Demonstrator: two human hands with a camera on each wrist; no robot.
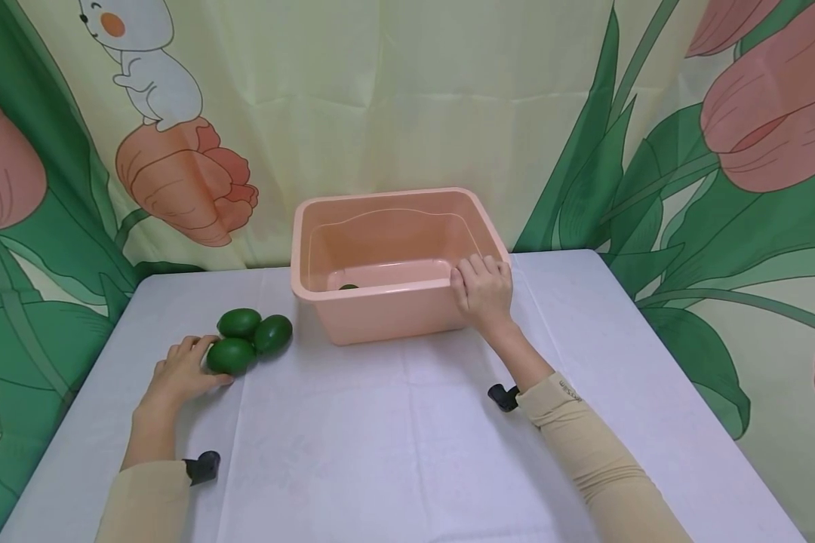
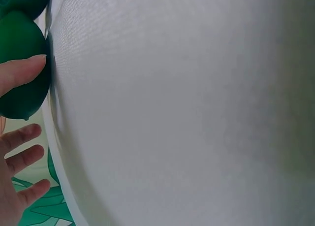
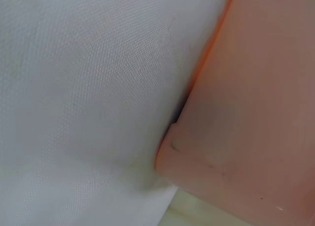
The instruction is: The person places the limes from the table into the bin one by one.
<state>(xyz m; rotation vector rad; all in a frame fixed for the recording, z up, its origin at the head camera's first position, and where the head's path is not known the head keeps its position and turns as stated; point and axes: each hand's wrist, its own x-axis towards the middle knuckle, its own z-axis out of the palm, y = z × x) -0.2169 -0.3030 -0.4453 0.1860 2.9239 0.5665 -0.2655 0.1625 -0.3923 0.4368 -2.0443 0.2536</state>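
Observation:
Three green limes point(image 1: 240, 323) lie bunched on the table, left of a pink plastic tub point(image 1: 387, 311). At the nearest lime point(image 1: 230, 356) is my left hand point(image 1: 179, 371), its thumb and a finger about the fruit's left end. The left wrist view shows that thumb point(image 2: 24, 73) lying on the lime point(image 2: 22, 39), while other fingers spread apart below it. My right hand point(image 1: 485, 292) grips the tub's rim at the near right corner. A bit of something green point(image 1: 349, 286) shows inside the tub, mostly hidden by the front wall.
A white cloth covers the table point(image 1: 353, 445). Behind it hangs a printed curtain point(image 1: 380, 98) with tulips and a rabbit, close to the tub's back. In the right wrist view, the tub's wall point(image 3: 256, 103) meets the cloth.

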